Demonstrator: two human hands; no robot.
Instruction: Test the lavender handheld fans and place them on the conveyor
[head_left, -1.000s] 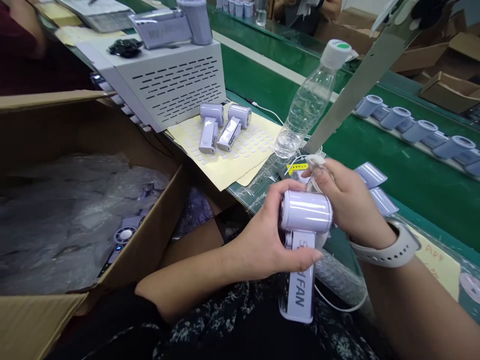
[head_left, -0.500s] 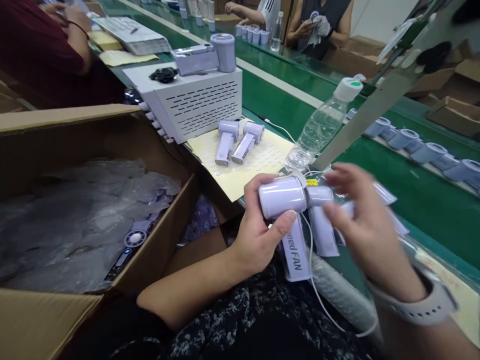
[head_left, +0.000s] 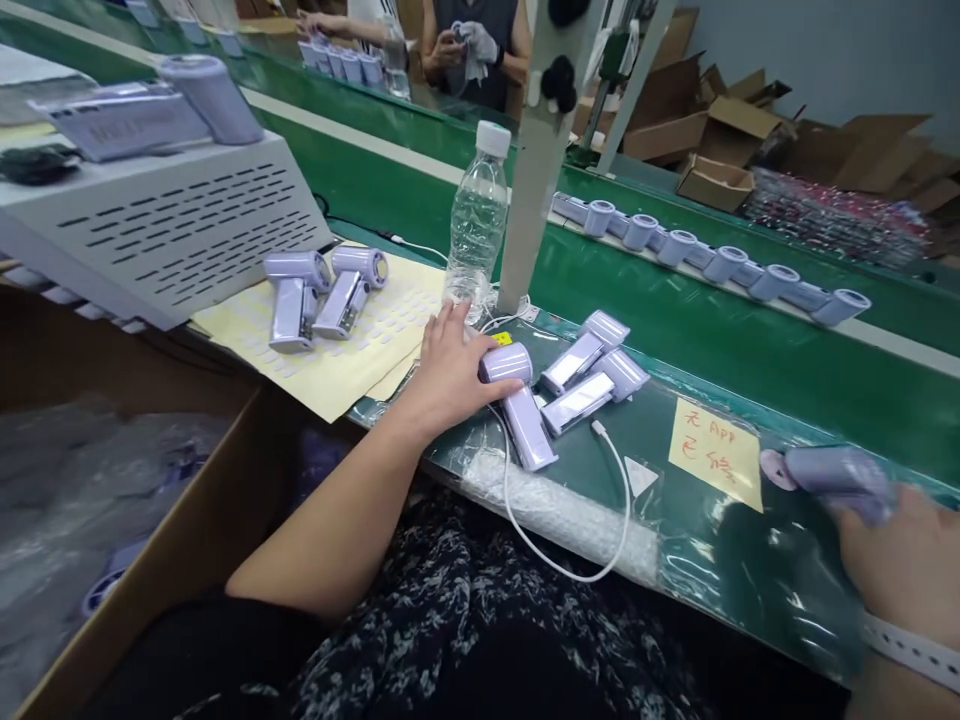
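My left hand [head_left: 454,375] is spread at the bench edge, its thumb touching a lilac handheld fan [head_left: 531,430] that lies there. Its other fingers stretch toward the foot of a clear plastic bottle [head_left: 478,225]. Two more lilac handheld fans [head_left: 581,400] lie just right of that fan. At the far right, my right hand [head_left: 900,560], smeared by motion, is closed on another lilac handheld fan [head_left: 832,470], held low over the bench. A white charging cable [head_left: 592,578] loops loose in front of the fans.
A handwritten yellow note [head_left: 716,450] lies on the bench. Two fan bodies [head_left: 292,310] rest on a yellow sticker sheet [head_left: 322,385] by a vented grey box [head_left: 187,225]. A metal post [head_left: 529,200] stands behind the bottle. Fans line the green conveyor [head_left: 750,335]; a co-worker [head_left: 480,50] is opposite.
The view has swung right. The fan with lettering has left my left hand, which now touches a fan on the bench. My right hand has moved far right and now holds a fan.
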